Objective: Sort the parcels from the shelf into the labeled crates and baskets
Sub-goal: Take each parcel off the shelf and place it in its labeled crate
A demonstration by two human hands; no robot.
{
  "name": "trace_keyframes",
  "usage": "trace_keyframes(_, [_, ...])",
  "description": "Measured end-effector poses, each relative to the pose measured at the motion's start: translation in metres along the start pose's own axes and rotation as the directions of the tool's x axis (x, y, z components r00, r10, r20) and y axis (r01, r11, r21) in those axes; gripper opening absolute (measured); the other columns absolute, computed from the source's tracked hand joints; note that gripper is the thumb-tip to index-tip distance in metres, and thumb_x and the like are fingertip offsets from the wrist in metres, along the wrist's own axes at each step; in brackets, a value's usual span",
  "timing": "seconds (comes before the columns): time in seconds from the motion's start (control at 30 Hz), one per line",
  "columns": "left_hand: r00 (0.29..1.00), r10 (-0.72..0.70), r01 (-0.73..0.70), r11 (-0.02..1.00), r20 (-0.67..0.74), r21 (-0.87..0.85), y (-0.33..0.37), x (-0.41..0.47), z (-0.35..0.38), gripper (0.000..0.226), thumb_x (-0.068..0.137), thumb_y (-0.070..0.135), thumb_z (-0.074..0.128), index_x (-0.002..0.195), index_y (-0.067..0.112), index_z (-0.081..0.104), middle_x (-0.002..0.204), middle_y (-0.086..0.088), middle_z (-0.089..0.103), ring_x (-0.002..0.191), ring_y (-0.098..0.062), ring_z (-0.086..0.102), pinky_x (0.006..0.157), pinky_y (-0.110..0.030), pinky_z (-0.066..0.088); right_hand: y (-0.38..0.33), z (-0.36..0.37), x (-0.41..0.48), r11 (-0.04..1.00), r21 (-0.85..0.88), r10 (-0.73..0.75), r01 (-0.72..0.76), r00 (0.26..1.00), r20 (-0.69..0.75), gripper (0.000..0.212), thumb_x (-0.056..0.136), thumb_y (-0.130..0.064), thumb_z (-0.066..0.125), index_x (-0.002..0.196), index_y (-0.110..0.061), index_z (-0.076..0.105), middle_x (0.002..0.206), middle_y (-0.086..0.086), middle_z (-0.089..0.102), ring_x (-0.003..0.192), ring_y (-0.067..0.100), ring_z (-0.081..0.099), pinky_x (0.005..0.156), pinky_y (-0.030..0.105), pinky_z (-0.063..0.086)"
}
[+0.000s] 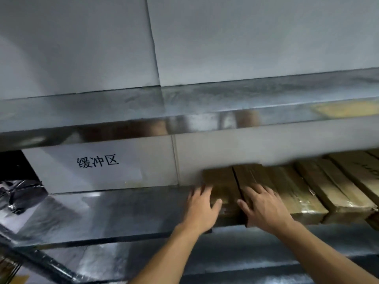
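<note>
Nearest the cam, two bare forearms come up from the bottom edge, w/ a lower metal level (235, 255) running under them. The left hand (202, 210) lies at the left side of the leftmost parcel (222, 181). Its fingers are straight and spread along the box's left edge, and its thumb is laid over the top face near the front. It rests on the box w/o any visible curl round it. The right hand (264, 206) lies palm-down on the second parcel (252, 175), fingers fanned out flat. Its thumb reaches twd the dark gap between the two boxes.

Both boxes are brown cardboard and lie flat on the steel shelf (123, 212), long side running front to back. Their front ends are at the shelf lip, directly under the palms. They sit side by side, nearly touching. To the right, more parcels (328, 185) of the same kind carry on in a row, packed close and taped w/ clear film. The far ends are blurred.

At far left on the same shelf sits a crumpled black-and-silver bag (18, 193). Behind the shelf is a white back panel w/ a paper sign (98, 160) printed 缓冲区. Above it is the upper shelf (143, 111), shiny metal, then white wall boards (266, 37).
</note>
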State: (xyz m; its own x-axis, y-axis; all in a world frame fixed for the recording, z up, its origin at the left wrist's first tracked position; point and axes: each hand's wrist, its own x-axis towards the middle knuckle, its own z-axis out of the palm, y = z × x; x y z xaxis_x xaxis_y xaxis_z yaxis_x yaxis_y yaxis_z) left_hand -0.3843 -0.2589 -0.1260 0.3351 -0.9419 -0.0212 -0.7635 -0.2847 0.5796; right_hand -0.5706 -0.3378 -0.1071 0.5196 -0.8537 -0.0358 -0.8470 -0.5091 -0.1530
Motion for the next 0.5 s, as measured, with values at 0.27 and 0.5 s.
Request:
trace_keyframes(0.27, [0.999,-0.049,0.048,0.996,-0.013,-0.082,-0.012,0.055,0.043,0.065,0.093,0.052,0.056,0.151,0.029,0.036,0.163,-0.001,0.012,0.149,-0.027,0.021,0.120,-0.041,0.026,0.018,0.016,0.042,0.996,0.085,-0.005,0.000,0.999,0.052,0.062,0.097,-0.067,0.034,0.152,-0.041,0.036,0.165,-0.001,0.025,0.154,0.025,0.016,0.121,0.043,0.026])
trace_keyframes(0.5, [0.987,-0.150,0.161,0.943,0.060,-0.290,-0.012,0.047,0.044,0.070,0.095,0.051,0.057,0.155,0.038,0.021,0.156,0.000,0.033,0.135,-0.024,0.044,0.101,-0.028,0.038,0.016,0.024,0.044,0.998,0.067,0.008,-0.010,0.999,0.038,0.055,0.100,-0.064,0.036,0.151,-0.045,0.035,0.164,-0.005,0.023,0.153,0.023,0.017,0.120,0.047,0.022])
